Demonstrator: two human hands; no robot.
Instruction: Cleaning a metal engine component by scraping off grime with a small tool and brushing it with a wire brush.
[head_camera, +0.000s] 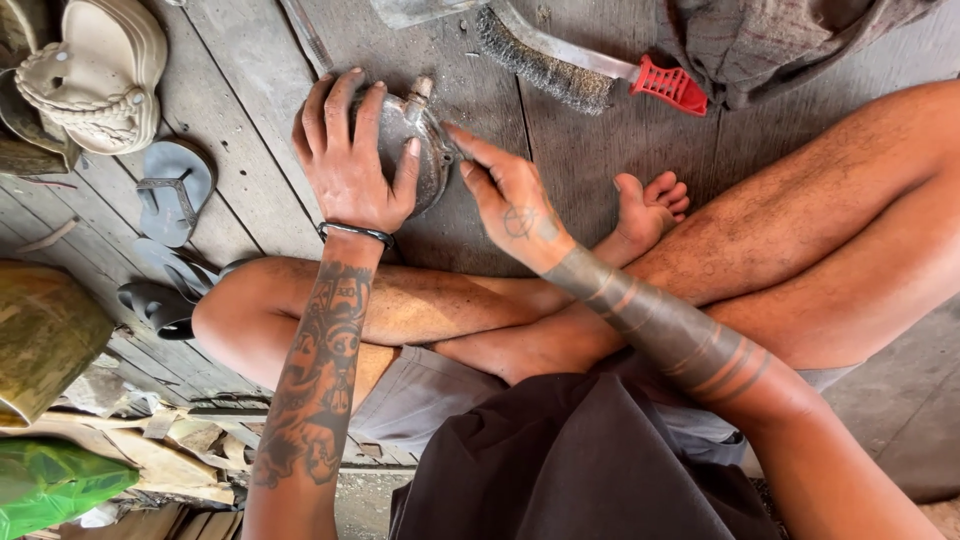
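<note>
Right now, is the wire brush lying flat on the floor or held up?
Lying flat. The wire brush rests on the floor boards beyond both hands; neither touches it.

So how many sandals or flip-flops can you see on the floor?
3: a beige sandal at top left, a grey flip-flop below it, and a dark one by the knee. More may be hidden.
</note>
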